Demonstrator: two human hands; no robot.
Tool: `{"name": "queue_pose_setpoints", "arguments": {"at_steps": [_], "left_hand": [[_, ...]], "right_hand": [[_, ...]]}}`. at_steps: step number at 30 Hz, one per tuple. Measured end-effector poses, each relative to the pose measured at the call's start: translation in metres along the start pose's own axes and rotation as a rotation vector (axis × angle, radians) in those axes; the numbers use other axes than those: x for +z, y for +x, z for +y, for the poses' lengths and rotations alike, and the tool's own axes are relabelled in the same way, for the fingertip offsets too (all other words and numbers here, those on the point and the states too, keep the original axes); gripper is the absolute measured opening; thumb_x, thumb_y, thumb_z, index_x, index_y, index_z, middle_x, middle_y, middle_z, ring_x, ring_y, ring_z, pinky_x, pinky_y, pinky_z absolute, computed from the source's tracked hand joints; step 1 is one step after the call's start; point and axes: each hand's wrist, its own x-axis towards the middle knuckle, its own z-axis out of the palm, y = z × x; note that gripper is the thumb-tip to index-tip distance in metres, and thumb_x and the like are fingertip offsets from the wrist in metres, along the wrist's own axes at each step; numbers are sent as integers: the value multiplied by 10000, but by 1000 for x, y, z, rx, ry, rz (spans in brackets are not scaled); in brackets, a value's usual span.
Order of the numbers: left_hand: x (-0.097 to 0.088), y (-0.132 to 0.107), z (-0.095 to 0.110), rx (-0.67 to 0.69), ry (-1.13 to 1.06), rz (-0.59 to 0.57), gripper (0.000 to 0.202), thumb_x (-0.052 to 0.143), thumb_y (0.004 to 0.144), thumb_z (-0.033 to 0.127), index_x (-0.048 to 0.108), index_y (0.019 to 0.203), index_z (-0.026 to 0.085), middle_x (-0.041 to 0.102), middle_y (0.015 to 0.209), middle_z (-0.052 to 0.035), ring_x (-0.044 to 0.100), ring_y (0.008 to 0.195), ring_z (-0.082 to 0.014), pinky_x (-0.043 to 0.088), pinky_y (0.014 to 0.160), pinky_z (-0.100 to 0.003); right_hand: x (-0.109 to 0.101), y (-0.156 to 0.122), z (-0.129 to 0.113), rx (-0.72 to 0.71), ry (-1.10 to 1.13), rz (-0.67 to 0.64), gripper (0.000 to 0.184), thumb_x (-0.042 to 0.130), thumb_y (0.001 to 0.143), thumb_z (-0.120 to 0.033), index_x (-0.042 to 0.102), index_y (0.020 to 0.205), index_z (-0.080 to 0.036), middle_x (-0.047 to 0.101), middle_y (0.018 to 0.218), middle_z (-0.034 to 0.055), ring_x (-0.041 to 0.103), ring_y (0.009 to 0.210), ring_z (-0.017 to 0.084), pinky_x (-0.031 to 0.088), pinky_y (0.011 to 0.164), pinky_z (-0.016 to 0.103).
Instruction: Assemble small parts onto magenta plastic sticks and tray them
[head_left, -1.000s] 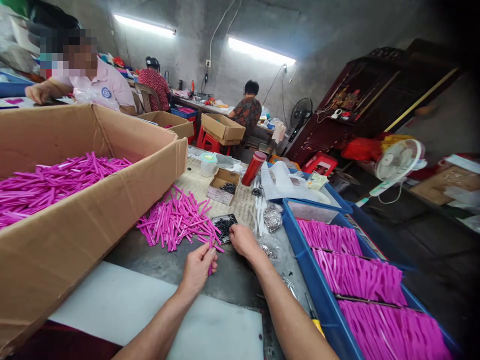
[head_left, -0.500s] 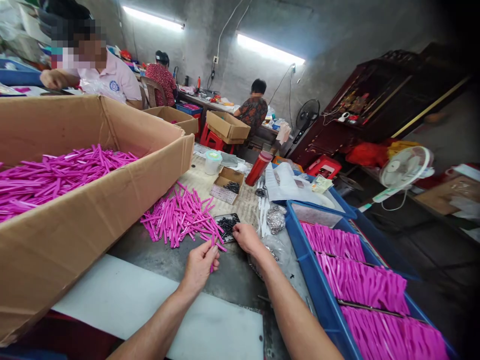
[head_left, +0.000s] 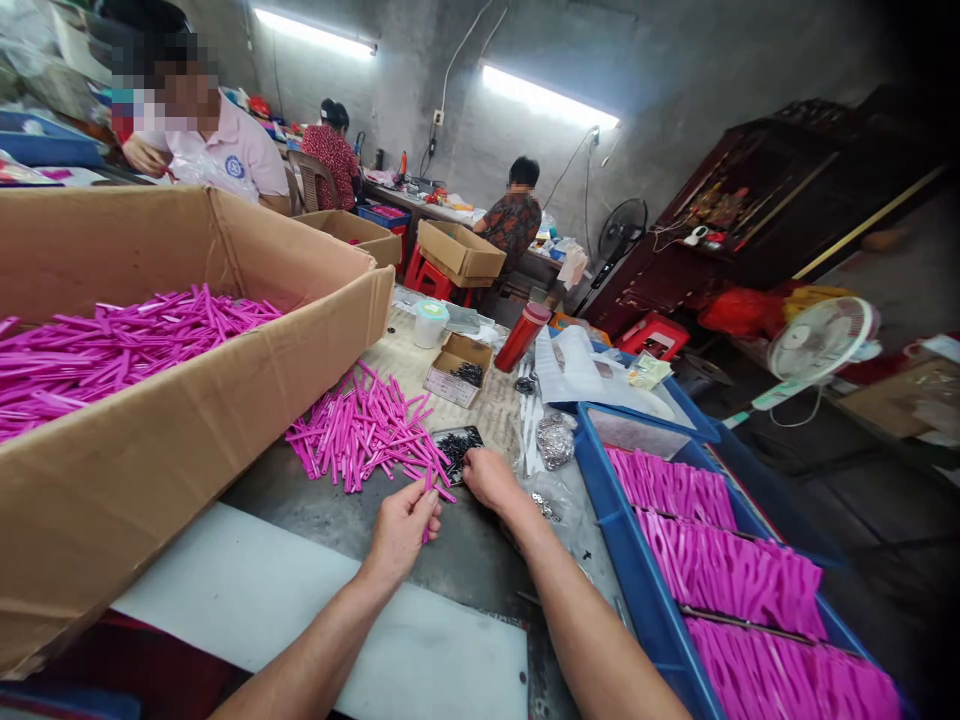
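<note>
My left hand (head_left: 405, 522) is closed around a slim magenta plastic stick (head_left: 428, 482), held upright between thumb and fingers. Just beyond it spreads a loose pile of the same magenta sticks (head_left: 356, 430). My right hand (head_left: 491, 478) reaches to the edge of a small tray (head_left: 471, 440) of tiny black parts (head_left: 452, 450). Its fingers are bent together at the tray, and whatever lies between the fingertips is too small or hidden to make out.
A big cardboard box (head_left: 300, 370) of magenta sticks stands left. To the right is a blue crate (head_left: 622, 560) with rows of magenta pieces. Behind the tray are a small carton (head_left: 450, 385), a red flask (head_left: 523, 337) and a lidded tub (head_left: 430, 325). Co-workers sit farther back.
The view has shifted slightly. My left hand keeps its hold on the magenta stick, and my right hand stays at the tray of black parts with hardly any movement.
</note>
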Motion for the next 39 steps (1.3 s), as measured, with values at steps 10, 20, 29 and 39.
{"name": "queue_pose_setpoints", "arguments": {"at_steps": [10,20,29,39], "left_hand": [[2,-1,3,-22,2,11,275,608,583,310,625,762,103,486,476,58,442,357,-42,357,351,-151],[2,-2,5,-48,-12,-25,301,578,617,300,597,841,100,474,509,50,430,372,-44,341,349,-149],[2,-2,3,-3,-58,-112,215,572,636,303,544,716,106,325,456,86,245,362,-19,157,332,-133],[0,-2,0,103,98,-141,160,541,645,285,515,653,127,292,442,95,213,370,-34,166,358,-168]], "right_hand": [[-13,-9,3,0,187,46,221,412,686,-118,630,689,-153,621,667,48,525,644,143,295,555,218],[-20,-18,9,-72,570,87,181,418,674,-188,567,592,-127,456,508,-30,411,514,97,281,494,195],[-12,-48,-9,-94,1268,-116,130,518,642,-258,531,629,-130,406,487,-57,303,432,59,225,423,191],[3,-60,-15,-103,1337,-90,144,563,637,-294,531,630,-154,384,510,-56,293,463,71,224,449,206]]}}
